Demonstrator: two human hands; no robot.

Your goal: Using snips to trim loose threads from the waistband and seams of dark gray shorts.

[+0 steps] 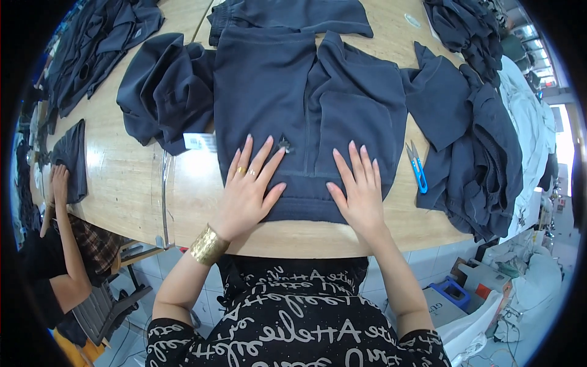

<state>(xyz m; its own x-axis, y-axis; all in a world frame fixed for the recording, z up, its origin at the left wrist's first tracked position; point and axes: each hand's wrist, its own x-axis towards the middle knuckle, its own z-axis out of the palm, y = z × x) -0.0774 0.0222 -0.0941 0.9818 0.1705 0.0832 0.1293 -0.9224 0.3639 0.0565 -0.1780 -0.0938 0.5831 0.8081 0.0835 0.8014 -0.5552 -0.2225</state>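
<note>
Dark grey shorts point(269, 79) lie spread flat on the wooden table point(318, 241), their elastic waistband point(306, 205) toward me. My left hand point(254, 180) rests flat on the left side of the shorts, fingers spread; it wears rings, with a gold cuff point(209, 244) at the wrist. A small dark patch or emblem point(285, 145) shows by its fingertips. On the right side of the shorts lies my right hand point(359, 183), also flat with fingers apart. Neither hand grips anything. To the right of the shorts are blue-handled thread snips point(417, 168), blades pointing away.
Crumpled dark garments lie at left point(165, 92) and right point(483, 159), and a folded one point(293, 17) beyond the shorts. A white label point(200, 142) sits left. At far left, another person's hand point(59, 182) touches a dark cloth point(74, 162). Boxes point(483, 278) stand on the floor at right.
</note>
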